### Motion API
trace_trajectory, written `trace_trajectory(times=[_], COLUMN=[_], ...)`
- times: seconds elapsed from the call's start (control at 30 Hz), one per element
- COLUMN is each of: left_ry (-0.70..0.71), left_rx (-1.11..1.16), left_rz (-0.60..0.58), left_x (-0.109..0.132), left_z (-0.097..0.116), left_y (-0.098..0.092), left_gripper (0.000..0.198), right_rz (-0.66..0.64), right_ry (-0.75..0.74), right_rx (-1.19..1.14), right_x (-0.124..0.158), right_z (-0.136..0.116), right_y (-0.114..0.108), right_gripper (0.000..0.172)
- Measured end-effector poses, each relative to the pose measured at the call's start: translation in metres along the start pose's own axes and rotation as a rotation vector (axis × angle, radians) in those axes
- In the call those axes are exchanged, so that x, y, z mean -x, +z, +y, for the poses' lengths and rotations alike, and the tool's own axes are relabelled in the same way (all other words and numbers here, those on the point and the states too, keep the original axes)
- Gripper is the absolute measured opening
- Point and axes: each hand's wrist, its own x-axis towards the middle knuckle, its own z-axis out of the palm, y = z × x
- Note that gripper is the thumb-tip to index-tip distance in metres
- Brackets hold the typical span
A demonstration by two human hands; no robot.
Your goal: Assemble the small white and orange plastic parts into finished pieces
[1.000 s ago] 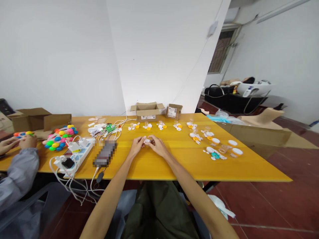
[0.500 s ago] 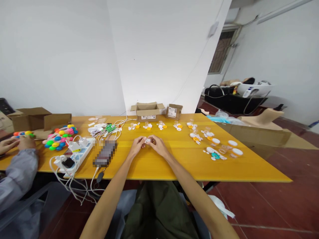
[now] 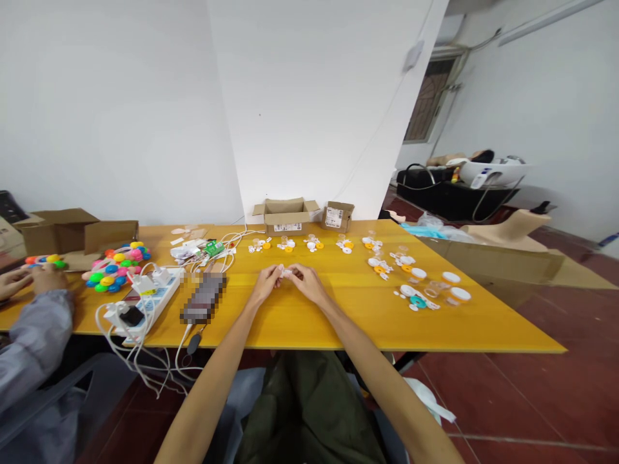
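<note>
Between my fingertips, just above the middle of the table (image 3: 309,325), is a small white plastic part (image 3: 287,273), too small to make out its kind. My left hand (image 3: 267,282) is closed, pinching it from the left. From the other side my right hand (image 3: 304,281) pinches it too, so both hands meet at the part. Beyond them, small groups of white pieces with orange rings (image 3: 289,249) and clear cups (image 3: 341,238) lie in a row. A teal ring (image 3: 418,301) rests among white pieces to the right, near several white-lidded jars (image 3: 458,296).
Two cardboard boxes (image 3: 286,225) stand at the wall. On the left are a phone (image 3: 203,299), a power strip (image 3: 162,296) with tangled cables and colourful balls (image 3: 113,270). A co-worker's hands (image 3: 48,278) hold coloured balls at far left.
The white part has turned between my fingers; its dotted face showed before and now a narrower side shows. My hands stay in the same place.
</note>
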Motion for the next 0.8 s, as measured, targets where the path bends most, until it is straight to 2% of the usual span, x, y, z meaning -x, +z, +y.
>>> trace_trajectory(times=[0.17,0.3,0.43,0.8], left_ry=[0.034,0.021,0.007,-0.015], left_rx=[-0.005,0.001,-0.002,-0.012], left_rz=[-0.012,0.004,0.008,0.015], left_x=[-0.0003,-0.001,-0.0011,-0.002], left_z=[0.0005,0.0002,0.0003,-0.0029], left_y=[0.0003,0.0002,0.0003,-0.0001], left_gripper=[0.049,0.049,0.05,0.047], right_rz=[-0.025,-0.028,-0.026,-0.019], right_ry=[0.044,0.044,0.037,0.018], right_rx=[0.028,-0.008,-0.044,0.076], right_x=[0.0004,0.0008,0.0014,0.0016], right_z=[-0.0036,-0.0038,-0.0016,-0.0041], right_y=[-0.0032,-0.0009,0.0014,-0.0017], right_gripper=[0.029,0.022,0.022,0.014])
